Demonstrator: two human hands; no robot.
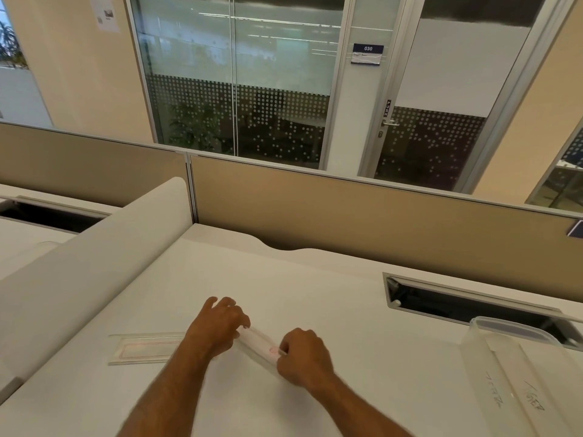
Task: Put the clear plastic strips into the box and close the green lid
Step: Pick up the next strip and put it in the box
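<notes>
One clear plastic strip with red lines is lying flat on the white desk, far to the left of the clear box. A second clear strip is sitting at a slant nearer the box. The box is standing open at the desk's right edge, with long clear pieces resting inside.

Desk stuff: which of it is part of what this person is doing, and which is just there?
Part of the job:
- clear strip held between left hand and right hand
- second strip flat on the desk
- clear box, open; no green lid in view

Just there:
- cable slot
- beige partition
</notes>
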